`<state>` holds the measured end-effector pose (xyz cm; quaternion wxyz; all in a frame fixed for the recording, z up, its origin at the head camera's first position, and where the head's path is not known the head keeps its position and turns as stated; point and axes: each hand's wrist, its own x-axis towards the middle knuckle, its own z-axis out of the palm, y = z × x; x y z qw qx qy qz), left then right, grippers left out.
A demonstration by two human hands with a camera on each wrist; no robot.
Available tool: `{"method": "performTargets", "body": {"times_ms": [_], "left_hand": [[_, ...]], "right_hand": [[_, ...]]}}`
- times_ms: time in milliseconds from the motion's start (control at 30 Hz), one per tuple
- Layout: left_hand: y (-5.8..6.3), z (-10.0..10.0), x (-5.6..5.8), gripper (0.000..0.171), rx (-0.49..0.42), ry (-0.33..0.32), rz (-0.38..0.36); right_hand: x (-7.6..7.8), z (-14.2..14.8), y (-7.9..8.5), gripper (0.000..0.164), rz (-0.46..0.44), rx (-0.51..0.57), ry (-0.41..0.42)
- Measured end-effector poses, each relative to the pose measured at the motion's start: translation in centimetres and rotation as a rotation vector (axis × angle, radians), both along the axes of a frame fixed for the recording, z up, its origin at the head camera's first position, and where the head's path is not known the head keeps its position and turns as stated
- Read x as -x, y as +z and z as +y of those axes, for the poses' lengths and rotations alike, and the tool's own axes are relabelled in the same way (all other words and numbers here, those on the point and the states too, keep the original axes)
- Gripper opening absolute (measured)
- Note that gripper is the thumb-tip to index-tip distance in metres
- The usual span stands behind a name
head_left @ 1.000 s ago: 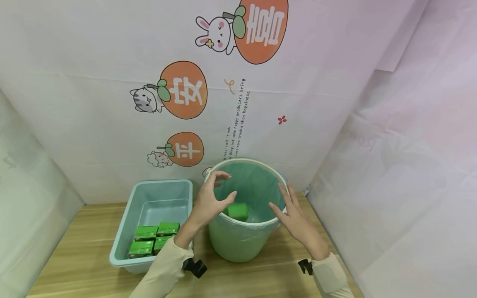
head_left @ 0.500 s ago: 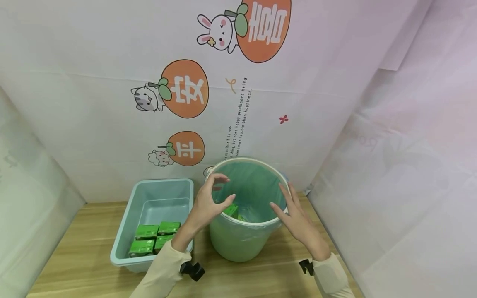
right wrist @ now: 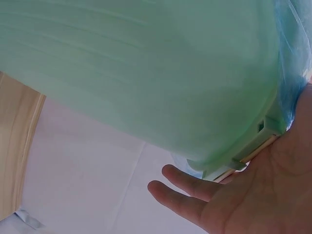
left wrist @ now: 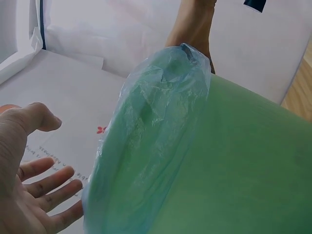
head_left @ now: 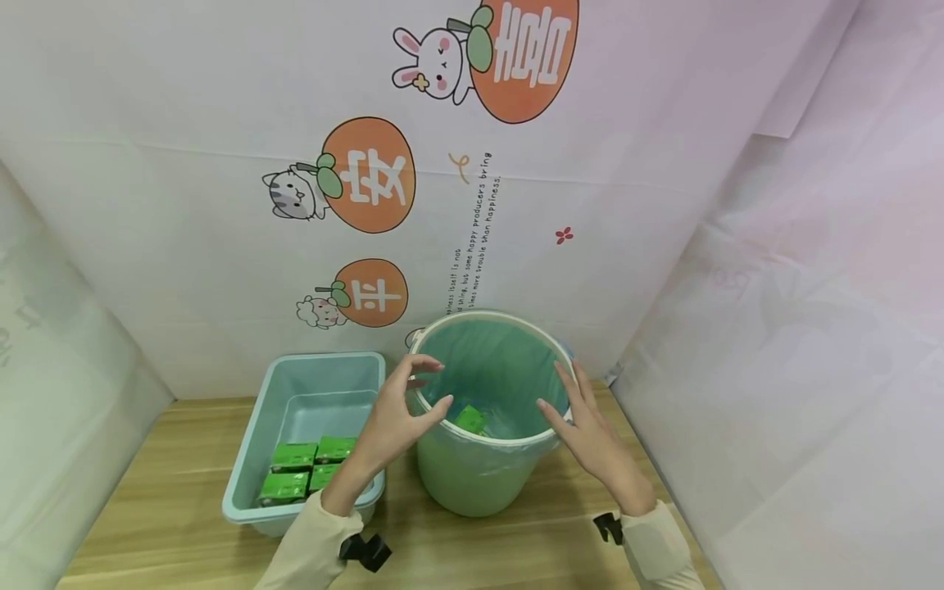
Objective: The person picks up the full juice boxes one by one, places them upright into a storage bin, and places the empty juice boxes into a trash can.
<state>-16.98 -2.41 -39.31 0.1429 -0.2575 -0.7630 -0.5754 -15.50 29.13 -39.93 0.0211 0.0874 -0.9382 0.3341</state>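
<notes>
A pale green trash can with a white rim and thin plastic liner stands on the table. Inside lies a small green box. My left hand hovers at the left of the rim, thumb and fingers spread apart with nothing between them. At the right rim is my right hand, touching it; the thumb reaches over the opening. In the right wrist view, two straight fingers extend along the outside, close to the can's side handle. To the left, a light blue tub holds several green boxes.
The wooden table ends at a white printed cloth wall behind. Another white cloth wall rises close on the right. My left forearm passes over the tub's front right corner.
The green box has dropped and settled at the bottom of the trash can. My left hand has drawn back leftward from the opening. The right hand stays at the rim.
</notes>
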Motion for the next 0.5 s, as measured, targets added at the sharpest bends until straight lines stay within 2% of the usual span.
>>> {"method": "performTargets", "body": {"times_ms": [167,267,500], "left_hand": [[-0.1,-0.9,-0.9,0.047,0.043,0.024,0.023],[-0.2,-1.7,-1.8,0.049,0.088,0.052,0.006],[-0.9,-4.2,-3.7,0.047,0.186,0.176,-0.021]], "right_hand": [[-0.1,0.0,-0.6,0.079,0.051,0.018,-0.007],[-0.2,-0.1,-0.9,0.077,0.079,0.037,-0.024],[-0.6,-0.2,-0.9,0.08,0.093,0.04,-0.032]]}}
